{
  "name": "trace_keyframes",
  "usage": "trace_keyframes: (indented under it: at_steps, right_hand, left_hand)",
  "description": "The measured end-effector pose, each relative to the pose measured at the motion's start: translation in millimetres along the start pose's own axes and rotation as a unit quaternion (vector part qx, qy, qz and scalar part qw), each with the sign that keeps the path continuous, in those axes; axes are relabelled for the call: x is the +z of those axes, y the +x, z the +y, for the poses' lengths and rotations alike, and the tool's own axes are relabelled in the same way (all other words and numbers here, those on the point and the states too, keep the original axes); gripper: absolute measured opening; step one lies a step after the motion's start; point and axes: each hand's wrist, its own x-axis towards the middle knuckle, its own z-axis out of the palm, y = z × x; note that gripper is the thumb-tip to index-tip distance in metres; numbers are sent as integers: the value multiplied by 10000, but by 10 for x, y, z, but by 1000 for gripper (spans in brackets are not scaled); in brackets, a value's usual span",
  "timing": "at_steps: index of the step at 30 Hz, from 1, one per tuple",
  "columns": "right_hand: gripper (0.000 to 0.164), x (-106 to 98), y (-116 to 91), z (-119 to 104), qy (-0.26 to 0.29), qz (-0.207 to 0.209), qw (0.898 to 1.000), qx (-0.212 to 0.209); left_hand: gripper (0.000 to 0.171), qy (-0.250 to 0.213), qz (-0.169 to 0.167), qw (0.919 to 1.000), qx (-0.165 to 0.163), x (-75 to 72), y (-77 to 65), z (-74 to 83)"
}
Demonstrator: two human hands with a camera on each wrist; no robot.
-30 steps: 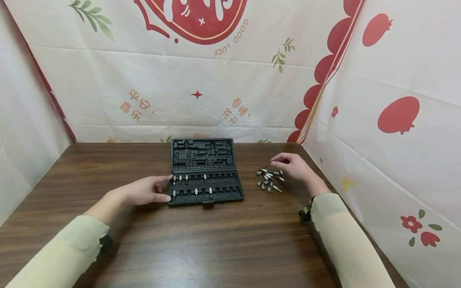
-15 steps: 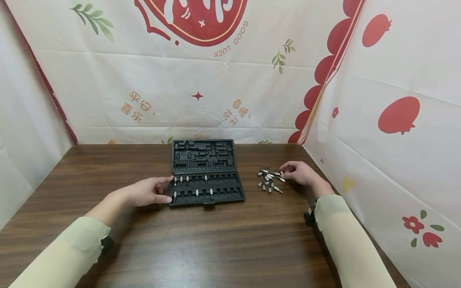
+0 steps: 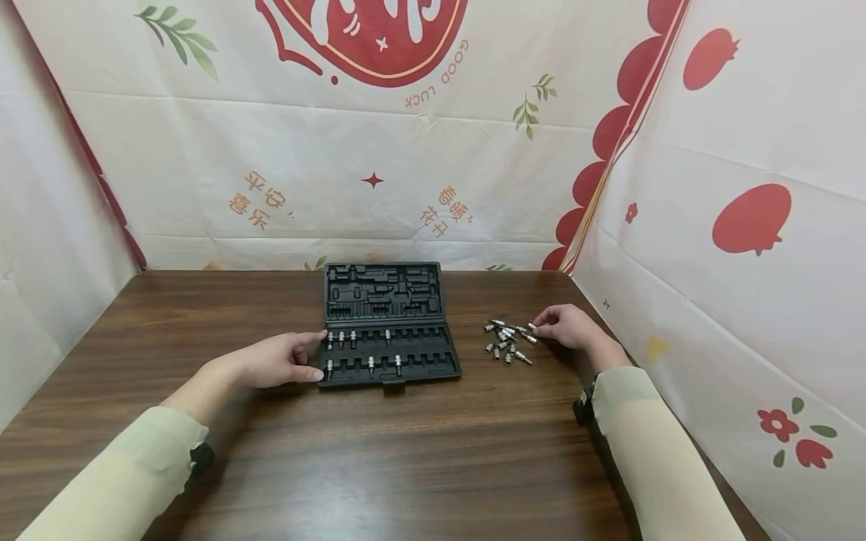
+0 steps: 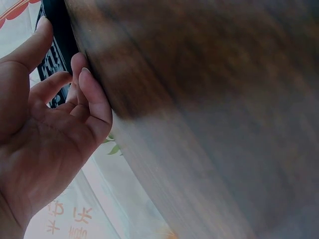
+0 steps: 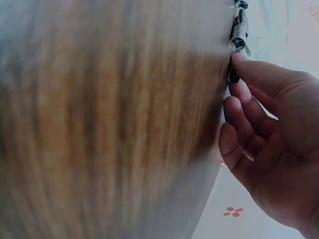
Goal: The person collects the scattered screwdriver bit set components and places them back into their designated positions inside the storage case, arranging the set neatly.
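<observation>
A black plastic case [image 3: 392, 347] lies open on the table, with several silver bit sockets [image 3: 370, 365] standing in its slots. My left hand [image 3: 277, 359] rests against its left side, thumb on the front corner and index finger farther back. In the left wrist view, the other fingers of the left hand [image 4: 55, 119] bend loosely beside the case edge. My right hand [image 3: 571, 328] is at the right side of a loose pile of bit sockets [image 3: 504, 336]. Its thumb and index finger pinch a bit socket [image 5: 234, 77], whose dark end shows between them.
The lid [image 3: 383, 291] of the case leans back, showing moulded recesses. Brown wood-grain table [image 3: 406, 451] lies in front of the case and between case and pile. A printed cloth [image 3: 304, 150] hangs behind the table, with another [image 3: 731, 300] along its right side.
My right hand has come down and a little to the right, from above the pile to its right edge, and now pinches a bit socket. The left hand stays at the case.
</observation>
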Motion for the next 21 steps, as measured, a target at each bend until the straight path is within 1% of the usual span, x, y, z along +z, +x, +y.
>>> trace_keyframes:
  at_steps: [4,11,16,21]
  right_hand:
    - [22,-9,1,13,-63,-7,10000,47]
    - [21,-20,-15,45,72,106,9998,118]
    - [21,-44,-32,-3,322,235,9992,38]
    - [23,-60,-13,-101,675,394,9969,-39]
  left_hand:
    - [88,54,16,10000,33,6,3,-9]
    - [88,33,0,10000,6,11,2,-6]
    - [88,26,-7,10000,35,7,12,-12]
    - [88,58,10,10000,80,-5,10,-11]
